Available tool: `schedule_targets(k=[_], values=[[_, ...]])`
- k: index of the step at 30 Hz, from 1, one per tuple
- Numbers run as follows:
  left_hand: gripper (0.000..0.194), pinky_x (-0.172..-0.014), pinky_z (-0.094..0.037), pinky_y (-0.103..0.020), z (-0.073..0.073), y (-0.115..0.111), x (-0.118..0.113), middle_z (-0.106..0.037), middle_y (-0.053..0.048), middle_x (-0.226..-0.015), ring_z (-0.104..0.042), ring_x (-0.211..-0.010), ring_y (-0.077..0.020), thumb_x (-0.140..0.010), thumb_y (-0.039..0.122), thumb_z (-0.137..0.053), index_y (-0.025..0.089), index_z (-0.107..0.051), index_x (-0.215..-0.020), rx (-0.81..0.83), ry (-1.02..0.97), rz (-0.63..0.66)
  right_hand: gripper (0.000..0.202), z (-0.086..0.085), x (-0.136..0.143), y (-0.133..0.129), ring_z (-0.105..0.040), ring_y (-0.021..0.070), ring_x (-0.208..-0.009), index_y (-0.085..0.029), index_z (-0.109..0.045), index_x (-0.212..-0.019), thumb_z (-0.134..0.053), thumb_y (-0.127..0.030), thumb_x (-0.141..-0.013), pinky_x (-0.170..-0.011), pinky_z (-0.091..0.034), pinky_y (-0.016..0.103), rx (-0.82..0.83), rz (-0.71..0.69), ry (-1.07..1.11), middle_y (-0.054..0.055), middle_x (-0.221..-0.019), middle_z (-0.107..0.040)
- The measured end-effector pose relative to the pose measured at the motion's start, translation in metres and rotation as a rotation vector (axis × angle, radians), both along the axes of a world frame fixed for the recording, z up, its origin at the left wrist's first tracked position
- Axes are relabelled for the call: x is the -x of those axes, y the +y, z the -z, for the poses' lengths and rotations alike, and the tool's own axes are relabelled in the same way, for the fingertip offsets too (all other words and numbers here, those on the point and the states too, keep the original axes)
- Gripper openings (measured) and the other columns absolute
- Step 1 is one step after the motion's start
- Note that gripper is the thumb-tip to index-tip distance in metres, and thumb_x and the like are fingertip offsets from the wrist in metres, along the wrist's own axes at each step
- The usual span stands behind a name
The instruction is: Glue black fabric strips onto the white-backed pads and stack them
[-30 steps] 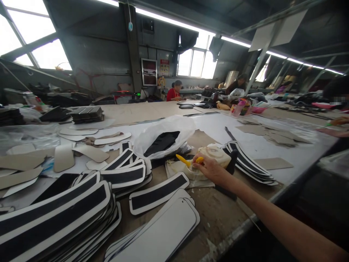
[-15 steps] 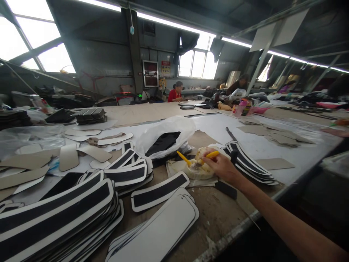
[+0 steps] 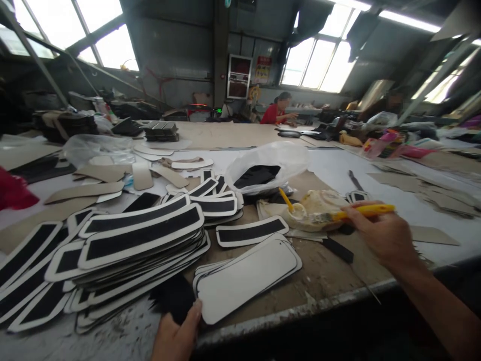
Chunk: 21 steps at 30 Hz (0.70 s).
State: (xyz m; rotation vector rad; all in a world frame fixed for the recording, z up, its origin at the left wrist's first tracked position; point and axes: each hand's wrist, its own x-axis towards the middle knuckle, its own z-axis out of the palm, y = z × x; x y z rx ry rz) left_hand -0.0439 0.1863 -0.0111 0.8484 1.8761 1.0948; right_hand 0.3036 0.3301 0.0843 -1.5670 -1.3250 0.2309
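Observation:
My right hand (image 3: 383, 235) grips a yellow-handled brush (image 3: 363, 211), its bristles pointing left over a glue-crusted container (image 3: 319, 208). A second yellow handle (image 3: 285, 199) stands tilted at the container's left side. At the bottom edge, my left hand (image 3: 178, 331) has its thumb by the lower left corner of a stack of plain white curved pieces (image 3: 244, 283); black material (image 3: 175, 297) lies at its fingers, which are partly hidden. Just above the white stack lies one white-edged piece with a black strip (image 3: 251, 231).
Tall piles of black-and-white curved pieces (image 3: 143, 235) fill the left. A white plastic bag (image 3: 289, 158) with black material sits behind the container. Grey sheets (image 3: 432, 193) lie at right. The table edge (image 3: 270, 316) runs along the front. A person in red (image 3: 272, 114) sits beyond.
The view has turned left and down. My left hand has come into view by the white stack. My right hand has drawn the brush back to the right, out of the container's middle.

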Motion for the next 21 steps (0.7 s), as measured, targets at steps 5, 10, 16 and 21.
schedule_targets(k=[5,10,16,21], values=[[0.039,-0.049,-0.028,-0.025,-0.001,-0.002,0.002,-0.039,0.005,-0.047,-0.035,-0.049,-0.0121,-0.069,0.053,-0.054,0.02,-0.046,-0.051,0.025,-0.135,0.104,0.026,0.011,0.088,-0.062,-0.064,0.0211,-0.077,-0.02,-0.06,-0.078,-0.074,-0.035,-0.063,-0.069,-0.056,0.033,0.235,-0.352,0.649,0.002,-0.081,-0.063],[0.04,-0.051,-0.028,-0.025,0.001,-0.005,0.003,-0.04,0.004,-0.048,-0.035,-0.05,-0.0121,-0.071,0.054,-0.052,0.019,-0.048,-0.053,0.009,-0.148,0.148,0.027,0.036,0.163,-0.095,-0.063,0.0179,-0.072,-0.017,-0.058,-0.076,-0.073,-0.036,-0.065,-0.065,-0.057,0.032,0.418,-0.513,0.777,0.002,-0.079,-0.06],[0.039,-0.053,-0.029,-0.025,0.002,-0.005,0.002,-0.04,0.004,-0.049,-0.037,-0.051,-0.0129,-0.069,0.053,-0.054,0.019,-0.046,-0.052,0.003,-0.172,0.117,0.025,0.055,0.166,-0.087,-0.06,0.0168,-0.072,-0.018,-0.055,-0.077,-0.07,-0.037,-0.068,-0.065,-0.056,0.03,0.419,-0.524,0.635,0.001,-0.079,-0.055],[0.042,-0.055,-0.03,-0.027,0.005,-0.006,0.0,-0.043,0.003,-0.047,-0.041,-0.051,-0.0143,-0.066,0.057,-0.055,0.018,-0.049,-0.052,0.05,-0.166,0.075,0.025,0.053,0.131,-0.073,-0.06,0.0188,-0.07,-0.019,-0.055,-0.077,-0.066,-0.041,-0.071,-0.064,-0.055,0.031,0.307,-0.401,0.323,0.002,-0.078,-0.056]])
